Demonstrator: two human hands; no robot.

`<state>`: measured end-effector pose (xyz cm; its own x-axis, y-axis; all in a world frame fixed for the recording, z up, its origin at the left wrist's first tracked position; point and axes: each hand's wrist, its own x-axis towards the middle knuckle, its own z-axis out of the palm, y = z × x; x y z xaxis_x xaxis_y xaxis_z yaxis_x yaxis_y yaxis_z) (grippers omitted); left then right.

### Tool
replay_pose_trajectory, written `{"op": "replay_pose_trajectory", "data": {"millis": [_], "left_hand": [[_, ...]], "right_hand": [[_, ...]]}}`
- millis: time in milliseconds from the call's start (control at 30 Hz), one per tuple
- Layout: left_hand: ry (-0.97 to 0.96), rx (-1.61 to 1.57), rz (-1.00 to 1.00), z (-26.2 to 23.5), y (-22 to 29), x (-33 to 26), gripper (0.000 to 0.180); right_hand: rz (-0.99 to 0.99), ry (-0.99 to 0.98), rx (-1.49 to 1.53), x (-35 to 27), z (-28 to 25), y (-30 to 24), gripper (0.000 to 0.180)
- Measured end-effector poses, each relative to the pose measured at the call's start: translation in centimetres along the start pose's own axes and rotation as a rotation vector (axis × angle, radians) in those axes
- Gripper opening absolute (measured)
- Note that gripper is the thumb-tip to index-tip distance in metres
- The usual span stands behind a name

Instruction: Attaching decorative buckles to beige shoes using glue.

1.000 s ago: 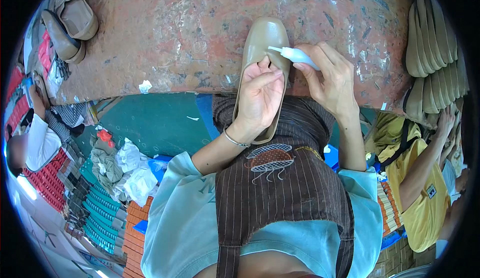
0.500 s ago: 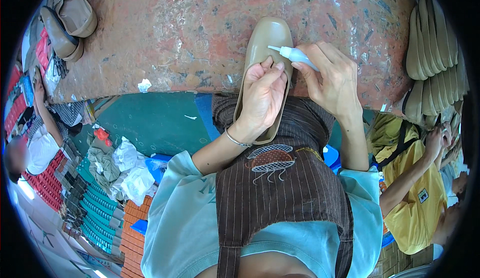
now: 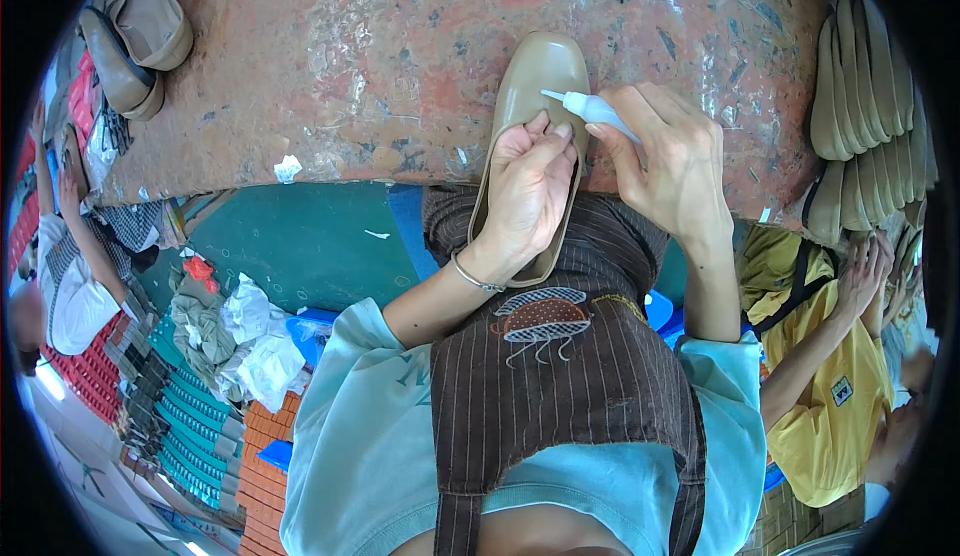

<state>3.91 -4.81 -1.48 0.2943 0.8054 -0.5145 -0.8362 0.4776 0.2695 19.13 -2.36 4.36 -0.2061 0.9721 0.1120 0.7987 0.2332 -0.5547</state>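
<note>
A tan slip-on shoe (image 3: 535, 68) lies toe-away across the near edge of the worktable, its heel end over my lap. My left hand (image 3: 530, 176) reaches into its opening, with thumb and fingers pinched together at the inner edge of the upper; whatever lies between the fingertips is hidden. In my right hand (image 3: 670, 161) is a small white squeeze bottle (image 3: 597, 113), gripped by its body between thumb and fingers. Its thin nozzle points left over the shoe's upper, just beyond my left fingertips. Whether the nozzle tip touches the leather I cannot tell.
The worn reddish worktable (image 3: 400, 76) spans the far side. Tan shoes (image 3: 150, 26) sit at its left corner; stacked tan shoe pieces (image 3: 850, 86) stand on the right. People work at both sides, one in a yellow shirt (image 3: 830, 396). White plastic bags (image 3: 265, 341) lie lower left.
My right hand and the bottle have shifted very slightly to the right. My left hand and the shoe are almost unmoved. The person on the left has leaned further left.
</note>
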Motion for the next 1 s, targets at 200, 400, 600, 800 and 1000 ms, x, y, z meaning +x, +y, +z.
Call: {"op": "replay_pose_trajectory", "data": {"millis": [200,400,600,800,1000], "left_hand": [[-0.011,0.027,-0.012,-0.4,0.0,0.1,0.019],[-0.007,-0.007,0.001,-0.7,-0.1,0.1,0.018],[-0.008,-0.071,-0.019,-0.6,0.2,0.0,0.016],[0.009,-0.081,-0.003,-0.4,0.2,-0.1,0.017],[0.081,-0.097,-0.09,-0.6,0.4,-0.1,0.017]], "right_hand": [[0.008,-0.04,-0.045,0.2,-0.4,-0.2,0.015],[0.06,-0.031,-0.005,-0.8,-1.0,0.3,0.015],[0.236,0.208,0.329,-1.1,0.2,3.4,0.025],[0.2,0.489,0.135,1.1,3.4,9.0,0.019],[0.221,0.597,0.042,0.3,3.2,6.5,0.039]]}}
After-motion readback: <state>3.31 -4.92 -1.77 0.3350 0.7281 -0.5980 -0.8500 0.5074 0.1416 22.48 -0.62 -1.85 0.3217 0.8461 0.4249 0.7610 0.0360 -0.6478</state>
